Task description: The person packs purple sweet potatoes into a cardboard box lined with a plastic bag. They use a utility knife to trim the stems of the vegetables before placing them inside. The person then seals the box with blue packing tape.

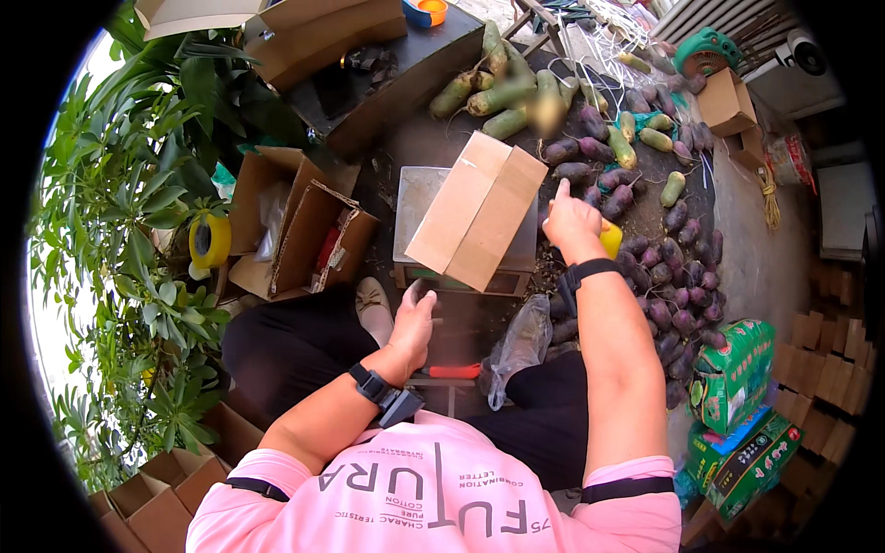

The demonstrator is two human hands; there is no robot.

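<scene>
Brown cardboard box [476, 212], oblong, seamed, askew on flat-topped scale [419, 189].

One box [477, 212] before two hands [573, 224], one scale [418, 198]. Two green packages [734, 376], one green fan [708, 53]. Dozens of purple vegetables [684, 320].

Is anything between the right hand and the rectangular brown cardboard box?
Nothing visible stands between the right hand and the rectangular brown cardboard box. The bright yellow object partly hidden by that hand shows on its other side, away from the box.

The right hand [573, 223] partly hides a yellow object [610, 239] — apparently too covered to identify.
</scene>
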